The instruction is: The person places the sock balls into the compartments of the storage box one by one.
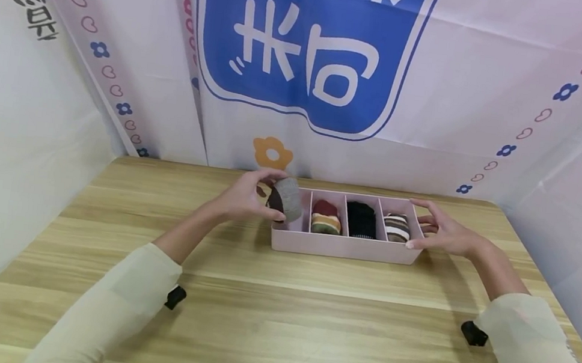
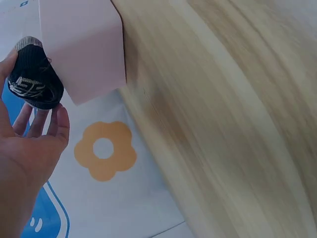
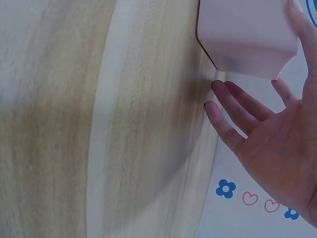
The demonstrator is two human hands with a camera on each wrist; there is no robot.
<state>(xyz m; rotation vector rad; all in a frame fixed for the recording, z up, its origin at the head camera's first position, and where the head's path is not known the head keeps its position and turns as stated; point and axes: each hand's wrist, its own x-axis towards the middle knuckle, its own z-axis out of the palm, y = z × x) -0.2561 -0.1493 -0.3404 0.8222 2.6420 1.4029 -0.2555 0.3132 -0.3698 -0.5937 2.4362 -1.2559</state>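
My left hand (image 1: pixel 248 196) grips a rolled sock (image 1: pixel 289 198), grey on one side and dark on the other, at the leftmost compartment of a pink divided box (image 1: pixel 343 247). Seen from the left wrist, the sock (image 2: pixel 37 74) is dark with pale markings and a grey cuff, beside the box's end wall. The other compartments hold a red, orange and green striped sock roll (image 1: pixel 326 217), a black sock roll (image 1: pixel 361 219) and a brown-and-white striped one (image 1: pixel 397 227). Fingers spread, my right hand (image 1: pixel 445 232) touches the box's right end, its thumb at the front corner.
The box stands near the back of a wooden table (image 1: pixel 316 330). A printed cloth (image 1: pixel 434 126) hangs behind the table and along both sides. Under each forearm shows a small black object (image 1: pixel 474 334).
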